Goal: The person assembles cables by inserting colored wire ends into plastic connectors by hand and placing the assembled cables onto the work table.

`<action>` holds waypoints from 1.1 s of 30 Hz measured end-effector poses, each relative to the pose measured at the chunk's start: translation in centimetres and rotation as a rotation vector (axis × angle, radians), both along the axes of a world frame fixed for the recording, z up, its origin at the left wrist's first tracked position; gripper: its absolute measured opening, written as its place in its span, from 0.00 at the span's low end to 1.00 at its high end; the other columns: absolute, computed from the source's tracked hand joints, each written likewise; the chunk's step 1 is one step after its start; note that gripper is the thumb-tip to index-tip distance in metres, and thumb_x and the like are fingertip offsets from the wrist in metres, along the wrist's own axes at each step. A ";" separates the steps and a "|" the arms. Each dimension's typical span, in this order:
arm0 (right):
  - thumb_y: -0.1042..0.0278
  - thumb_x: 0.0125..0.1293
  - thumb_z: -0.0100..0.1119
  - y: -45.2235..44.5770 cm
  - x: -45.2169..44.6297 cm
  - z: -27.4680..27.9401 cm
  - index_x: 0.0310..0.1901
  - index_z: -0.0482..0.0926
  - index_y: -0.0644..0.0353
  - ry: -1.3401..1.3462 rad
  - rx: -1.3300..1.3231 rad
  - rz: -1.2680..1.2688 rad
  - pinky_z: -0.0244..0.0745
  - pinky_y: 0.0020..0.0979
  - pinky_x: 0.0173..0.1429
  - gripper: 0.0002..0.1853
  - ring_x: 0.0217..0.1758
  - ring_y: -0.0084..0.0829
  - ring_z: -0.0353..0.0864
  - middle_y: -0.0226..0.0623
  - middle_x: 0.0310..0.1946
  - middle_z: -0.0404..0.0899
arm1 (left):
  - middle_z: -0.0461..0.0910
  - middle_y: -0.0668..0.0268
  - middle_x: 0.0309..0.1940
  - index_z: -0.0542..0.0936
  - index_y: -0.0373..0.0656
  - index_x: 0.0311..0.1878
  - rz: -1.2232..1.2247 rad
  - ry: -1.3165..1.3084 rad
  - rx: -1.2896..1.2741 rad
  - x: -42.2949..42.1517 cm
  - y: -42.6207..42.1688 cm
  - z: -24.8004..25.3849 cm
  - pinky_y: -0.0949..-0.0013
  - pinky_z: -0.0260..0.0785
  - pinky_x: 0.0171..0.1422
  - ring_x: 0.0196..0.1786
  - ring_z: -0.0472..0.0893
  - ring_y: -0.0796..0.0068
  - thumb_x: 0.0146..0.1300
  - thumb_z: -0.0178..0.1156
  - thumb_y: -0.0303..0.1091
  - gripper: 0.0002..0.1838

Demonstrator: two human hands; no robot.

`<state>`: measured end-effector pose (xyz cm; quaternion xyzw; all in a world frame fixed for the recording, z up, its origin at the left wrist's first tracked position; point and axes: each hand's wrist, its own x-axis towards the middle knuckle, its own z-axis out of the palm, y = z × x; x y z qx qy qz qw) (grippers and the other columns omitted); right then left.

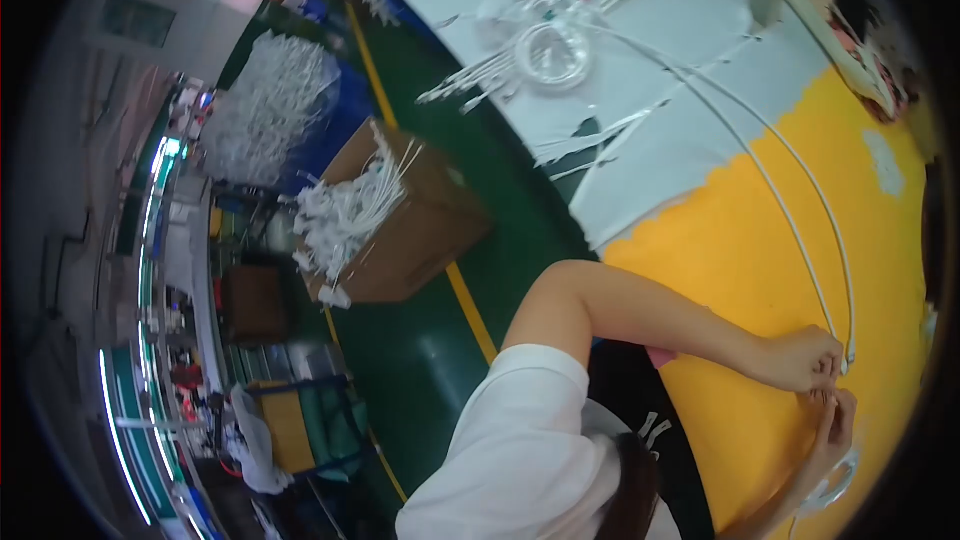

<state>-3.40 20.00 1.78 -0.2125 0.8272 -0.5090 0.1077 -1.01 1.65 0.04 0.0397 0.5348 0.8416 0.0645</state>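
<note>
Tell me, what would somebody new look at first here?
Probably the bright yellow tabletop on the right, where two bare hands meet at the ends of long white cables. Next, perhaps the cardboard box left of centre on the green floor, with a tangle of white cords spilling out.

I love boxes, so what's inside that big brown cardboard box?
The cardboard box holds a tangled heap of white cables, bulging out of its open top. The heap covers the bottom, so I can't see what's underneath.
</note>
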 end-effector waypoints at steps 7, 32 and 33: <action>0.66 0.65 0.45 1.0 -1.6 -1.4 0.29 0.71 0.64 -0.226 0.180 -0.094 0.48 0.17 0.27 0.12 0.23 0.13 0.54 0.21 0.19 0.58 | 0.73 0.54 0.16 0.70 0.34 0.25 0.158 0.493 -0.557 0.2 -0.1 -0.6 0.64 0.66 0.21 0.18 0.74 0.60 0.51 0.51 0.27 0.06; 0.73 0.62 0.51 -4.0 9.2 11.0 0.44 0.70 0.68 0.356 -0.566 -0.036 0.68 0.30 0.44 0.11 0.38 0.33 0.71 0.41 0.35 0.73 | 0.74 0.59 0.35 0.66 0.38 0.46 -0.207 0.085 -0.141 6.2 11.3 0.9 0.68 0.68 0.41 0.39 0.74 0.68 0.48 0.61 0.43 0.26; 0.75 0.60 0.53 -4.7 9.5 11.4 0.44 0.71 0.68 0.644 -0.416 -0.092 0.70 0.32 0.45 0.11 0.39 0.34 0.72 0.42 0.36 0.73 | 0.74 0.60 0.34 0.67 0.39 0.45 -0.144 0.026 -0.080 6.2 10.9 1.1 0.69 0.68 0.41 0.39 0.74 0.69 0.49 0.61 0.42 0.24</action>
